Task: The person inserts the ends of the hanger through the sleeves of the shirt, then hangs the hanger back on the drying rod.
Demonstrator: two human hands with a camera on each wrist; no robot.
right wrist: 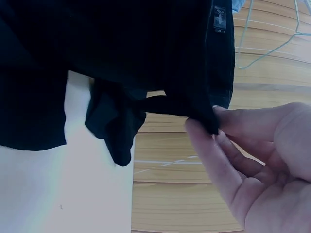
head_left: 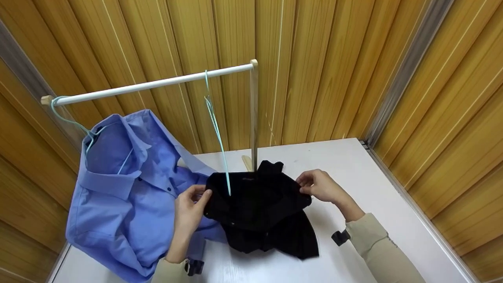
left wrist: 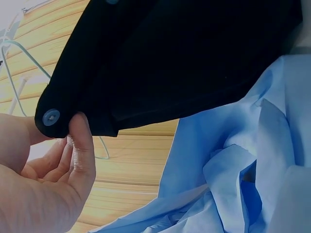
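A black shirt (head_left: 259, 212) is held spread between both hands, its neck opening facing up and its lower part drooping over the table. At its left corner my left hand (head_left: 188, 214) pinches the cloth between thumb and fingers, right beside a button (left wrist: 51, 117) in the left wrist view. My right hand (head_left: 324, 188) pinches the opposite edge; the right wrist view shows a small label (right wrist: 220, 18) inside the neck. From the rail, a light blue wire hanger (head_left: 222, 149) hangs edge-on, its lower end overlapping the black shirt in the head view.
A blue shirt (head_left: 151, 208) hangs on another wire hanger (head_left: 74, 122) at the left end of the white rail (head_left: 157, 83). The rail's wooden post (head_left: 254, 118) stands behind the black shirt. Wood-panelled walls (head_left: 314, 78) enclose the white table (head_left: 365, 181).
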